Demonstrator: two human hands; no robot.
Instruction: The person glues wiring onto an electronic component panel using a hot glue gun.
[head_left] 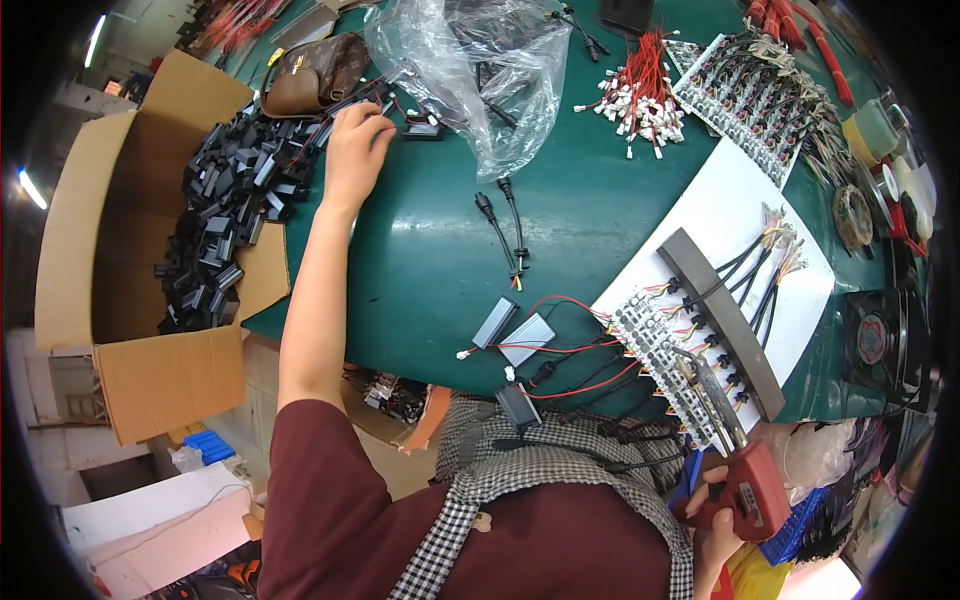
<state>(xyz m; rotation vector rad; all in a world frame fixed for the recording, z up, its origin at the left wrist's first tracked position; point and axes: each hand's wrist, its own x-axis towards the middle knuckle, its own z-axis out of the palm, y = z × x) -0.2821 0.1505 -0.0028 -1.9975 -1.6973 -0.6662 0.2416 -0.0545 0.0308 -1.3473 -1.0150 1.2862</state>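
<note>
My left hand [357, 148] is stretched out to the far left, beside a heap of small black cases [225, 215]. Its fingers are curled and closed near thin red and black wires [395, 90]; what they hold is hidden. Low on the right, my right hand [715, 515] grips a red soldering gun [757, 488]. The gun's metal arm [712, 390] reaches over a panel of small white circuit boards [665, 365]. Cables lie across this panel under a long dark bar [722, 325]. Silver and black cases [527, 340] with red wires lie left of the boards.
A cardboard box [165, 380] stands at the left edge, below the heap. Farther back are a brown bag [315, 75], a clear plastic bag [480, 80], red wires with white plugs [640, 105] and another board panel [750, 110]. A small fan [872, 340] stands right.
</note>
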